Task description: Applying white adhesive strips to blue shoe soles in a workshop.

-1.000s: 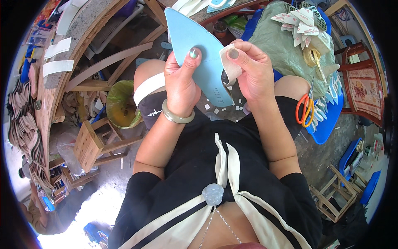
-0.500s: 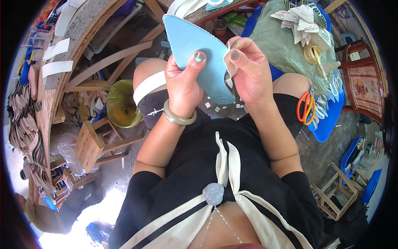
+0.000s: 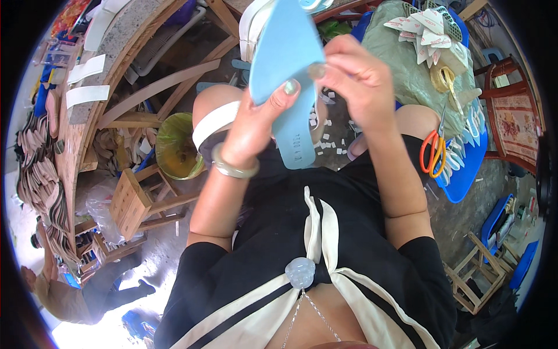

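A light blue insole [image 3: 285,52], with dark marks on its narrow end, is held up over my lap with its broad pointed end away from me. My left hand [image 3: 261,113] grips it by the left edge, thumb lying on the blue face and the other fingers hidden behind. On the opposite edge, the thumb and bent fingers of my right hand [image 3: 363,81] pinch the insole; this hand is slightly blurred. Whether a thin pale piece is also between those fingers cannot be made out.
Orange-handled scissors [image 3: 433,154] stand by my right knee, near a blue tray [image 3: 465,183] of pale blue-and-white pieces. Pointed white pieces [image 3: 430,26] and a tape roll [image 3: 443,78] lie on green sheeting. At left are a lined bin [image 3: 174,145], a wooden stool [image 3: 131,203] and a bench.
The insole has turned more upright and its marked end has come lower, nearer my lap. My right hand has shifted right and slightly up along its edge; the off-white flap there no longer shows.
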